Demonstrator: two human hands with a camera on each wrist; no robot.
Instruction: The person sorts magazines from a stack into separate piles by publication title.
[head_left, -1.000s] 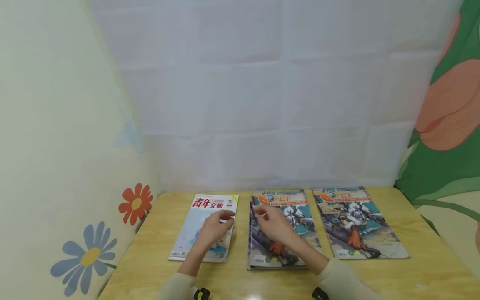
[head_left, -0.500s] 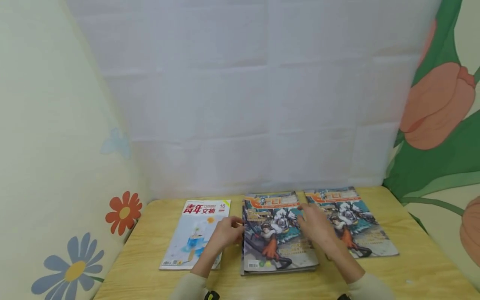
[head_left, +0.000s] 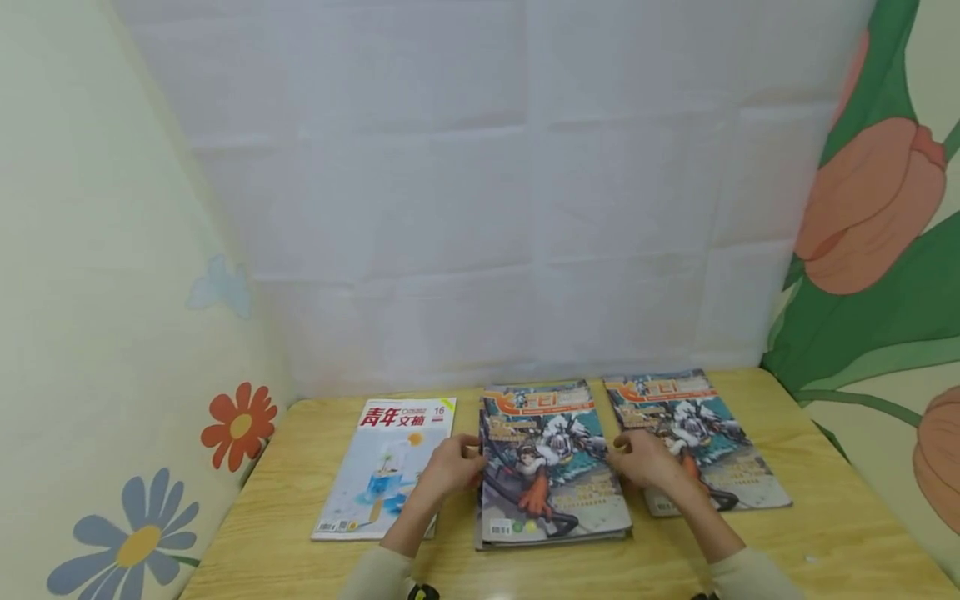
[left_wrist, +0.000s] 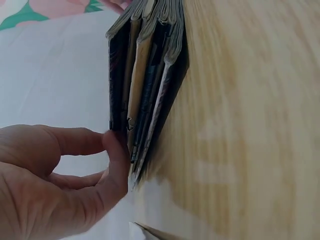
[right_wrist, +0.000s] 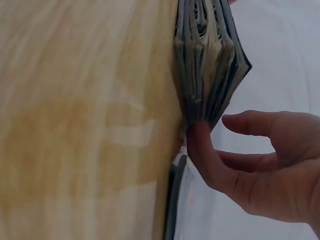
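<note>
A stack of magazines [head_left: 551, 467] lies between my two hands in the head view, with a comic-style cover on top. My left hand [head_left: 456, 465] touches its left edge. The left wrist view has the thumb and a finger of that left hand [left_wrist: 65, 175] bent against the layered spines [left_wrist: 145, 75]. At the opposite side is my right hand [head_left: 643, 458]. In the right wrist view, one digit of the right hand [right_wrist: 265, 160] touches the stack's side [right_wrist: 207, 65], and another fingertip stays slightly apart from it. Neither hand wraps round the stack.
Left of the stack lies a pale magazine [head_left: 382, 475] with red title characters. Another comic-style magazine [head_left: 705, 442] lies to the right, partly behind my right hand. The wooden table [head_left: 817, 467] meets a white cloth [head_left: 420, 208] at the back and painted walls at the sides.
Both hands have come from above the magazines down to the stack's sides. The right hand moved rightward off the cover, then lower along the edge. The head view has shifted slightly.
</note>
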